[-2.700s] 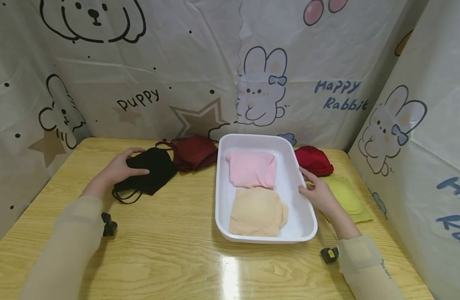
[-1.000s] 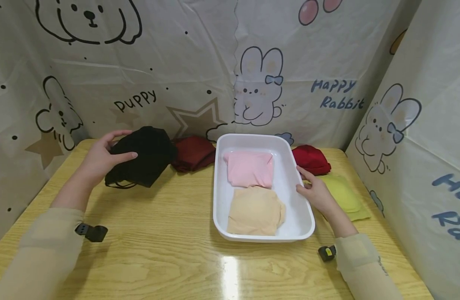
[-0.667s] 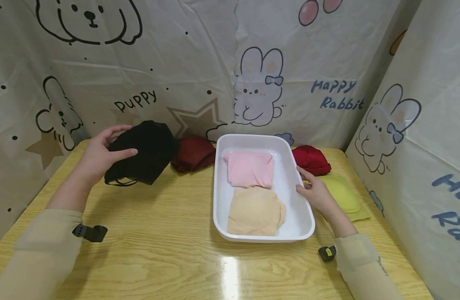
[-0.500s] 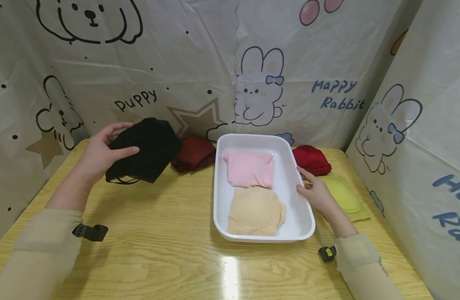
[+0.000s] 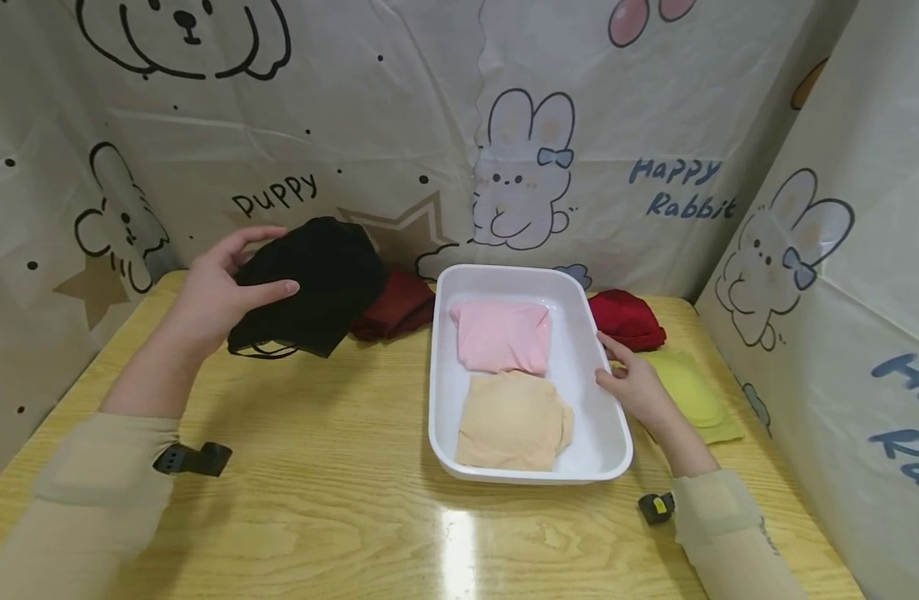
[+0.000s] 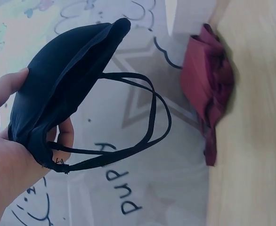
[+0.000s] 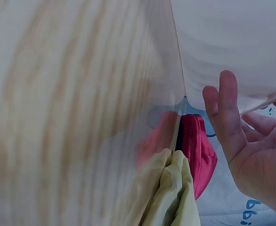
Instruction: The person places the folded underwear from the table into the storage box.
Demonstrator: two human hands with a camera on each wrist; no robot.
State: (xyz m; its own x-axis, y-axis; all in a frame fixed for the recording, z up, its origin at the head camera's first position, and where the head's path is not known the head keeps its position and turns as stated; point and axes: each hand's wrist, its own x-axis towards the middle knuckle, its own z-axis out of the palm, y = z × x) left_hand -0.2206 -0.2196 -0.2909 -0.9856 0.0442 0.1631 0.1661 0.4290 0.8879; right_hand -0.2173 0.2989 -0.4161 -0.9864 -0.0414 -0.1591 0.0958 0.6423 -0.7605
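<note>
A black folded bra (image 5: 320, 279) with thin loop straps hangs above the table in my left hand (image 5: 215, 287). Thumb and fingers grip it from its left side; in the left wrist view its straps (image 6: 152, 113) dangle free. My right hand (image 5: 639, 387) holds the right rim of a white plastic tray (image 5: 530, 479), thumb over the edge and fingers along the outer wall. Inside the tray lie a pink folded garment (image 5: 501, 337) at the back and a beige one (image 5: 511, 421) in front. A dark red folded bra (image 5: 399, 308) lies behind the black one, partly hidden by it.
Right of the tray, a bright red folded garment (image 5: 627, 321) and a yellow one (image 5: 687, 392) lie on the wooden table (image 5: 317, 517). A printed cloth curtain (image 5: 399, 100) stands close behind the table and along both sides.
My left hand has closed on the black bra, lifted it off the table, and carried it up and slightly right. The right hand and tray have stayed in place.
</note>
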